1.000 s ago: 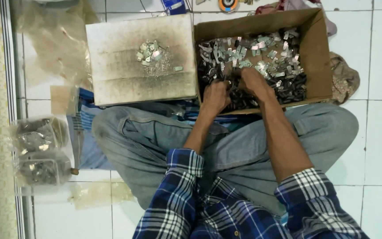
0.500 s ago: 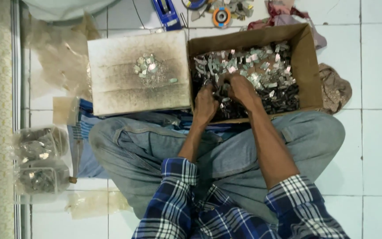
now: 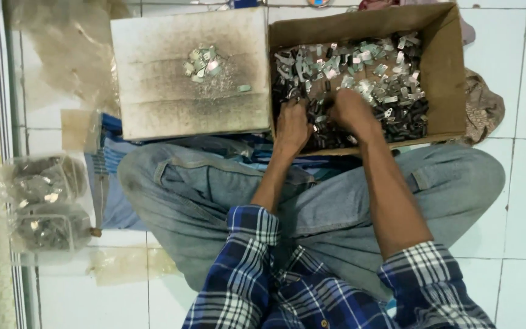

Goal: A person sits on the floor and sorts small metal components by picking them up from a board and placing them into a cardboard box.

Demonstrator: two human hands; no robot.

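I sit cross-legged on a tiled floor with a brown cardboard box (image 3: 445, 73) in front of my knees. It holds a heap of small silver and black metal parts (image 3: 366, 67). My left hand (image 3: 291, 125) and my right hand (image 3: 353, 113) are both down in the near side of that heap, fingers curled among the parts. What each hand grips is hidden. To the left lies a flat, soot-stained cardboard sheet (image 3: 153, 103) with a small pile of silver parts (image 3: 202, 62) on it.
Clear plastic bags of metal parts (image 3: 47, 204) lie on the floor at my left. A crumpled cloth (image 3: 485, 109) sits right of the box. Blue striped fabric (image 3: 108, 176) lies under my left knee. A patterned strip runs along the left edge.
The view has shifted a little, so box and sheet sit higher and left in frame. Both hands stay in the heap, working closer to the box's near wall.
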